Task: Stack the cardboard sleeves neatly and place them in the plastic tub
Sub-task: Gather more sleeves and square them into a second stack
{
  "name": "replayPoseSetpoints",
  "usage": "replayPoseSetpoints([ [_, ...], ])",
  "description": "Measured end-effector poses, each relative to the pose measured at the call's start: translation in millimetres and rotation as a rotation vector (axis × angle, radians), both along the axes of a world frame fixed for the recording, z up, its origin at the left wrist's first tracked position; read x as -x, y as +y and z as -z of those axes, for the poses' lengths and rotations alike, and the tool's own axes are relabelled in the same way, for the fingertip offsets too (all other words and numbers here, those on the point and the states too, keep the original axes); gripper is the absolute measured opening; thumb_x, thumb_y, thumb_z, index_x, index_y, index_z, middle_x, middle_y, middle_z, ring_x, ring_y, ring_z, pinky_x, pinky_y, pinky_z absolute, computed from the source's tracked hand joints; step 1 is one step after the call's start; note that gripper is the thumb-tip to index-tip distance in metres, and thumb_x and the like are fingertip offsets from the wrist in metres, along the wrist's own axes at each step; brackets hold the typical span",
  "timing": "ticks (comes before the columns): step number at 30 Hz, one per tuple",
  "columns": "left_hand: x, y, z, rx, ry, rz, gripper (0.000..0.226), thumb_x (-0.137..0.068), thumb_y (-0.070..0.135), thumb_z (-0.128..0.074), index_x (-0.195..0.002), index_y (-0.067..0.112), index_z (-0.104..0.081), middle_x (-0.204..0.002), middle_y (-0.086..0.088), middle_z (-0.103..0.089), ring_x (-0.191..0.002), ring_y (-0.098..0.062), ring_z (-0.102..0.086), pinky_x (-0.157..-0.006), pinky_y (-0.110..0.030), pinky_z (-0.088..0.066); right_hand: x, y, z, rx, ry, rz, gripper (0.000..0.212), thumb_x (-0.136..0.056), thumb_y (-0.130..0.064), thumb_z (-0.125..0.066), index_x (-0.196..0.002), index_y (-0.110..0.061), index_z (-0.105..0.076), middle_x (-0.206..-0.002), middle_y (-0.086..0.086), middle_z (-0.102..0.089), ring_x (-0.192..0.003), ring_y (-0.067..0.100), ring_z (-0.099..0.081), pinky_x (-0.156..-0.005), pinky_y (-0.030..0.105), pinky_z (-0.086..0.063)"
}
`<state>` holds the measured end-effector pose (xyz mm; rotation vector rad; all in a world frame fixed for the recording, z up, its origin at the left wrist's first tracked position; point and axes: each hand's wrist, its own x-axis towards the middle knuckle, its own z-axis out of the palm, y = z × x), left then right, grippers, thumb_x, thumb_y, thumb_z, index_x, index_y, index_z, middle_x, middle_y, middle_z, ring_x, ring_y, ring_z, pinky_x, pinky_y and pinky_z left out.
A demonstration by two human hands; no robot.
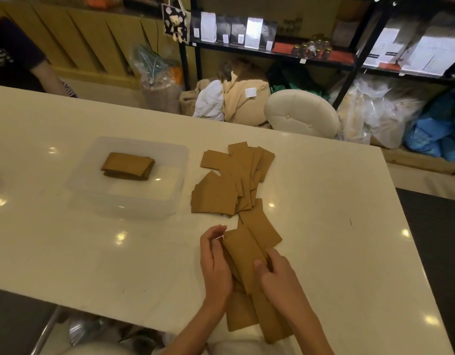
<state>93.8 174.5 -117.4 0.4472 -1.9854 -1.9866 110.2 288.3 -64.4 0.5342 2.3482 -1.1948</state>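
Sleeves (229, 180): matt brown cardboard, flat. Tub (170, 201): frosted translucent plastic, smooth. Table (67, 252): glossy cream top, light spots reflecting. Stool (302, 111): tufted cream upholstery. Shelf (349, 65): black metal.

A clear plastic tub (76, 179) sits on the white table (67, 252) with 1 neat stack (127, 166) of brown cardboard sleeves lying flat inside it. Just right of the tub, a loose pile (229, 183) of sleeves lies scattered and overlapping. Nearer the person than the tub and to its right, the left hand (216, 260) and right hand (277, 275) grip a held bundle (243, 254) of sleeves by its 2 long edges, the right thumb on top. More flat sleeves (243, 316) lie beneath the forearms.
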Motion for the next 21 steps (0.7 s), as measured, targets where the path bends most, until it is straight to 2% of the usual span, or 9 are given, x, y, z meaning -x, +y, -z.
replayPoseSetpoints([
  [2, 0.5, -2.8, 1.4, -0.041, 0.014, -0.016, 0.031, -0.097, 0.016, -0.035, -0.115, 0.014, -0.059, -0.112, 0.004, -0.065, -0.107, -0.01, -0.06, -0.093, -0.02, -0.048, 3.0, 0.6, -3.7, 0.059, -0.008, -0.019, 0.046, -0.101, -0.034, -0.046, -0.145, -0.026, -0.036, -0.131, -0.008, -0.051, -0.113, 0.016, -0.053, -0.093, 0.028, -0.047],
  [4, 0.4, -5.4, 1.4, -0.056, 0.024, 0.005, 0.031, -0.096, 0.014, -0.037, -0.116, 0.012, -0.06, -0.113, 0.001, -0.066, -0.108, -0.012, -0.06, -0.093, -0.017, -0.047, 7.9, 4.4, -7.2, 0.119, -0.038, -0.05, 0.048, -0.1, -0.034, -0.049, -0.146, -0.028, -0.035, -0.123, -0.01, -0.05, -0.105, 0.012, -0.052, -0.082, 0.023, -0.047],
  [7, 1.5, -9.4, 1.1, -0.078, 0.023, 0.058, 0.028, -0.098, 0.003, -0.041, -0.117, 0.01, -0.06, -0.114, -0.003, -0.067, -0.108, -0.012, -0.062, -0.091, -0.014, -0.047, 17.0, 15.4, -7.3, 0.26, -0.155, 0.019, 0.055, -0.095, -0.034, -0.059, -0.145, -0.027, -0.039, -0.126, -0.003, -0.056, -0.111, 0.018, -0.059, -0.094, 0.034, -0.053],
  [8, 1.5, -10.2, -0.5, -0.075, 0.014, 0.085, 0.029, -0.099, -0.003, -0.041, -0.117, 0.01, -0.06, -0.115, -0.003, -0.067, -0.108, -0.012, -0.062, -0.091, -0.013, -0.047, 19.5, 19.4, -6.5, 0.34, -0.204, 0.068, 0.053, -0.094, -0.032, -0.062, -0.143, -0.024, -0.043, -0.124, -0.002, -0.059, -0.11, 0.019, -0.061, -0.093, 0.035, -0.054],
  [10, 0.9, -10.8, -2.5, -0.029, -0.003, 0.161, 0.033, -0.1, -0.007, -0.041, -0.118, 0.013, -0.061, -0.115, 0.003, -0.067, -0.109, -0.01, -0.061, -0.091, -0.014, -0.048, 21.7, 22.3, -10.3, 0.507, -0.298, 0.112, 0.031, -0.094, -0.026, -0.063, -0.124, -0.019, -0.059, -0.112, -0.001, -0.07, -0.099, 0.018, -0.069, -0.078, 0.032, -0.059],
  [12, -0.8, -10.0, -5.5, 0.018, -0.004, 0.233, 0.032, -0.1, -0.003, -0.044, -0.119, 0.016, -0.062, -0.114, 0.013, -0.066, -0.11, -0.005, -0.061, -0.091, -0.014, -0.048, 18.8, 20.2, -10.7, 0.54, -0.321, 0.084, 0.013, -0.095, -0.022, -0.061, -0.108, -0.021, -0.065, -0.101, -0.001, -0.075, -0.09, 0.016, -0.073, -0.069, 0.028, -0.059],
  [14, -1.2, -9.9, -7.7, 0.038, 0.018, 0.26, 0.03, -0.098, 0.0, -0.047, -0.119, 0.016, -0.061, -0.113, 0.017, -0.066, -0.111, -0.003, -0.06, -0.09, -0.012, -0.047, 15.3, 15.3, -6.7, 0.499, -0.285, 0.095, 0.023, -0.095, -0.024, -0.061, -0.117, -0.021, -0.064, -0.104, -0.002, -0.075, -0.093, 0.016, -0.073, -0.076, 0.031, -0.061],
  [17, 0.6, -12.9, -8.2, -0.006, 0.028, 0.207, 0.034, -0.087, 0.006, -0.048, -0.117, 0.013, -0.062, -0.112, 0.011, -0.067, -0.11, -0.008, -0.061, -0.09, -0.014, -0.048, 10.0, 5.0, -3.4, 0.489, -0.218, 0.13, 0.043, -0.091, -0.03, -0.064, -0.133, -0.024, -0.055, -0.114, -0.003, -0.07, -0.103, 0.019, -0.069, -0.091, 0.04, -0.058],
  [21, 4.9, -13.1, -9.3, -0.115, 0.035, 0.123, 0.036, -0.081, 0.006, -0.048, -0.113, 0.008, -0.063, -0.111, -0.003, -0.069, -0.107, -0.018, -0.064, -0.091, -0.025, -0.052, 9.5, 1.6, -4.3, 0.522, -0.179, 0.163, 0.049, -0.09, -0.029, -0.068, -0.135, -0.023, -0.05, -0.113, -0.006, -0.066, -0.104, 0.017, -0.065, -0.092, 0.038, -0.056],
])
